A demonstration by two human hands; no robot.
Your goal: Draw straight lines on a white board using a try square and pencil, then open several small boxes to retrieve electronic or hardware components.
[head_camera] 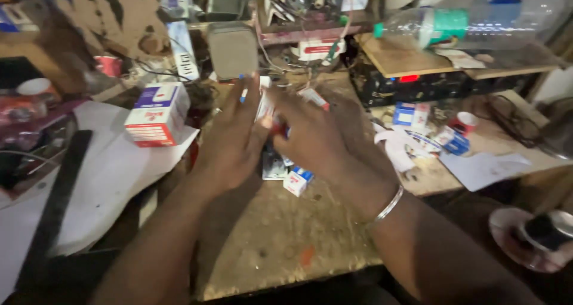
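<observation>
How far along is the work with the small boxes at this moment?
Early, apparently. Done: nothing clearly finished. In hand: both hands, left hand and right hand, meet over a small red-and-white pack, blurred. Left: small blue-and-white box lies on the workbench below them, and a larger box sits untouched to the left.

I'm looking down at what reads as a small repair workshop, cramped and heavily used. The wooden workbench (pixel 286 251) is scarred, stained and crowded. Loose wires (pixel 298 6) tangle over a shelf at the back, beside a grey boxy device (pixel 233 49). Small cardboard boxes (pixel 156 114) of parts lie scattered about, with papers (pixel 89 179) spread to one side. A dark unit with a red light (pixel 418 84) sits under a wooden board (pixel 418 57) carrying a clear plastic bottle (pixel 465 21).
</observation>
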